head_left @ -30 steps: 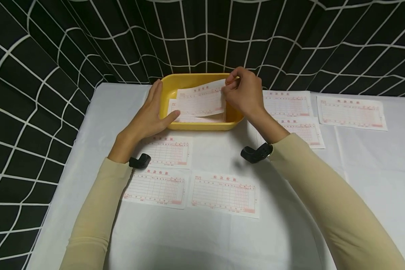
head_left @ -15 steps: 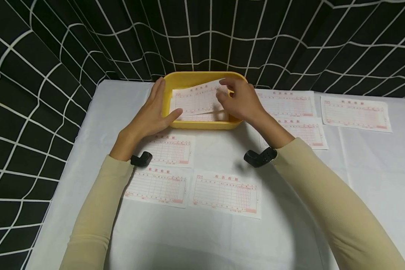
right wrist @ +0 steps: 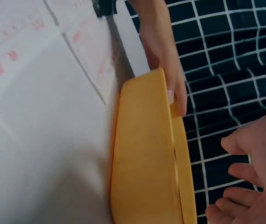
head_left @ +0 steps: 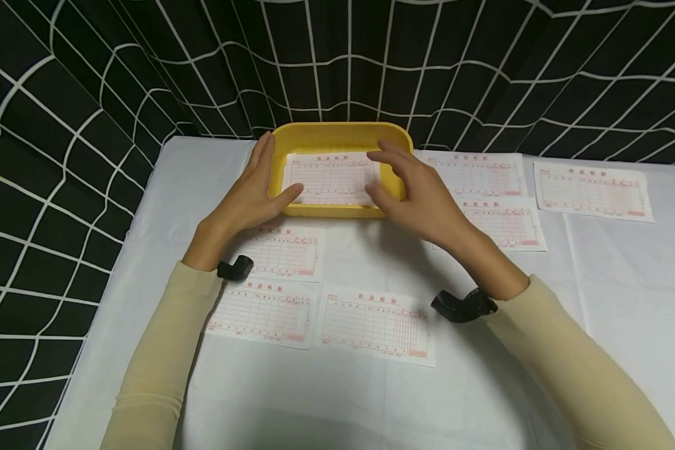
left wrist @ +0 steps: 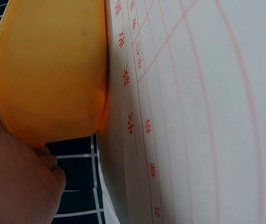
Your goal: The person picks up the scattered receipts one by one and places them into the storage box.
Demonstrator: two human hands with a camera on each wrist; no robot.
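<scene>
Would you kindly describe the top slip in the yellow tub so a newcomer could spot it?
At the far edge of the white table, near the black backdrop, sits a yellow tub with the left hand at one end. Inside, face up, lies the top slip, white with red print; the similar slips on the table lie outside the tub.

Red heading 收款收据 read in the head view on the lower middle slip (head_left: 377, 328) and the lower left slip (head_left: 263, 317). Same heading made out on the top slip (head_left: 330, 180) in the yellow tray (head_left: 342, 130). On the upper left slip (head_left: 285, 253), the heading is partly covered. On the right-hand slips (head_left: 475, 173), headings are blurred. The heading is also read, sideways, on the slip in the left wrist view (left wrist: 189, 121); most smaller print cannot be resolved.
</scene>
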